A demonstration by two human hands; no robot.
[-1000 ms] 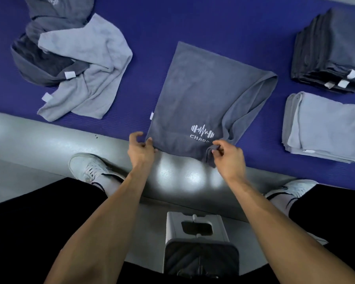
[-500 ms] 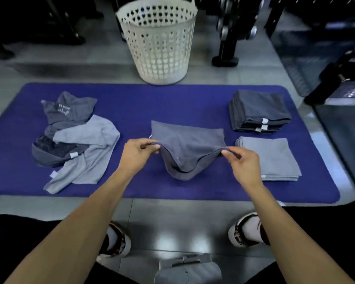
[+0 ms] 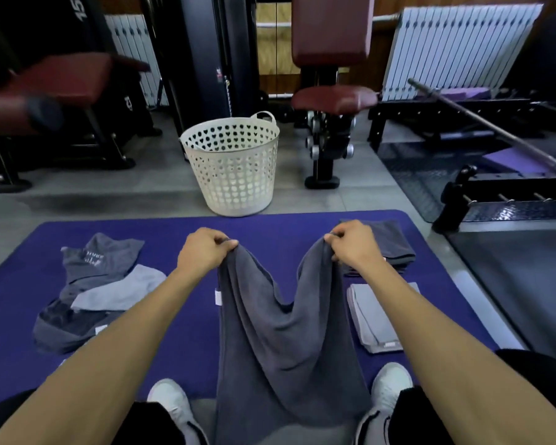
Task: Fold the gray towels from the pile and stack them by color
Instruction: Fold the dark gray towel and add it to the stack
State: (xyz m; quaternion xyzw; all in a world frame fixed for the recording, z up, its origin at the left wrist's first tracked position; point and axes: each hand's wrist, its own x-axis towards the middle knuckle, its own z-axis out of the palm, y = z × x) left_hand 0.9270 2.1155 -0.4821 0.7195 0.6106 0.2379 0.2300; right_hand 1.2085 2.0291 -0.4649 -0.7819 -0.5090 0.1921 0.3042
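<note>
Both hands [image 3: 203, 252] [image 3: 353, 244] raised, pinching dark towel [image 3: 280, 342] (corners)

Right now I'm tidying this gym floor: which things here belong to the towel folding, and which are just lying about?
Part of the job:
dark gray towel held up by left hand and right hand
unfolded pile
dark folded stack
light folded stack
blue mat

Lying about:
white basket
bench seat
barbell

Both bare forearms reach forward, side by side and well apart. The left hand [image 3: 203, 252] and the right hand [image 3: 353, 244] are raised level with each other — each fist curled tight, knuckles up, pinching a top corner of the hanging dark gray terry towel [image 3: 280, 342].
</note>
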